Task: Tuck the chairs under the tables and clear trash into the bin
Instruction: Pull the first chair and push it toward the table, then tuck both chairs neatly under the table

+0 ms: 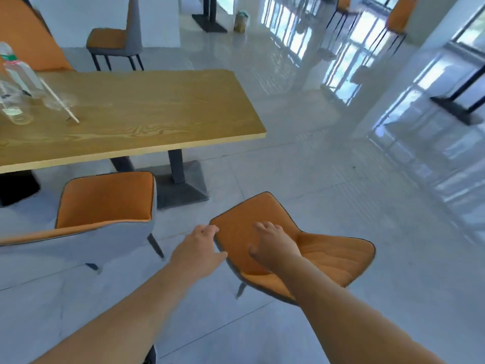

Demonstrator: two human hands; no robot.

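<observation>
An orange chair [328, 256] with a grey shell stands on the floor right of the wooden table [162, 114], away from its edge. My left hand [200, 249] is at the chair's left edge, fingers on the corner and thumb spread apart. My right hand [273, 245] lies over the orange padding with its fingers apart, gripping nothing. A second orange chair [105, 200] sits at the table's near side, only partly under it. Clear plastic bottles [19, 74], a clear cup [61, 101] and a white straw [59, 99] are at the table's left end.
Another orange and grey chair [115, 40] stands beyond the table, and an orange chair back [29, 35] shows at the far left. The table's dark pedestal base [181, 185] is close to the chairs. Glossy tiled floor stretches to the right, with more tables and chairs [396, 19] by the windows.
</observation>
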